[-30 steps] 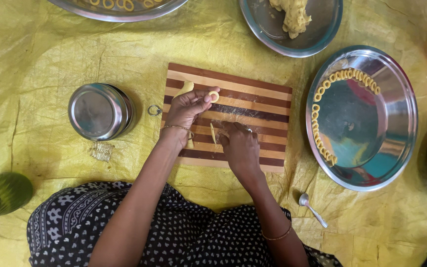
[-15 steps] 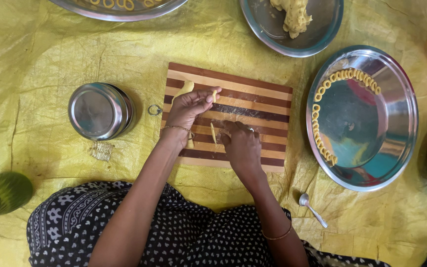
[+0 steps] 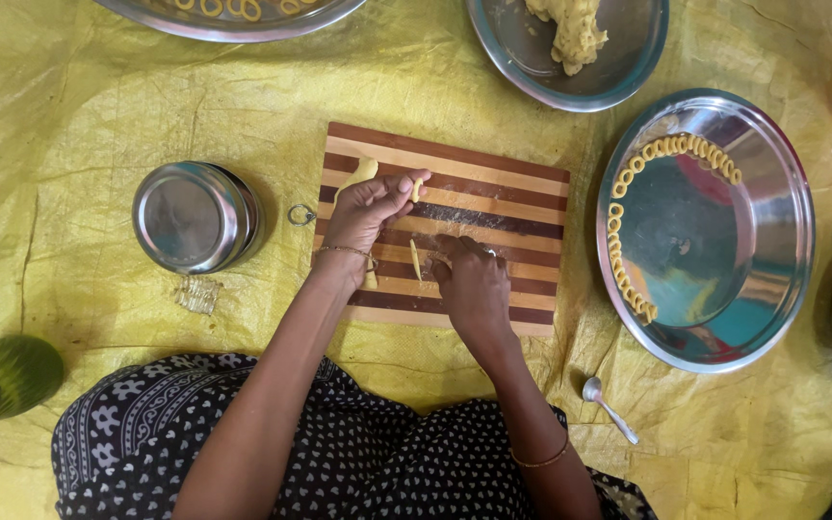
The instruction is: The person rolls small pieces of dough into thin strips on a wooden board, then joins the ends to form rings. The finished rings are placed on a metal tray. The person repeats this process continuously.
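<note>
— Two hands over the striped cutting board (image 3: 493, 183); how do they sit?

— Both forearms reach forward from the lap. The left hand (image 3: 366, 214) is raised a little over the board's left part, fingers curled, pinching a small curl of dough (image 3: 417, 189) between thumb and fingertips. The right hand (image 3: 472, 279) lies knuckles-up, pressed down on the board's middle (whether it grips anything underneath, I cannot tell).

— And the dough strip (image 3: 414, 259)?

— It lies flat on the board between the two hands, just beside the right one, long axis running away from the person, nearly across the stripes.

— Around it?

— A steel tin (image 3: 193, 216) to the left, a steel plate (image 3: 763, 173) with dough rings to the right, all on yellow sheeting (image 3: 69, 125).
</note>
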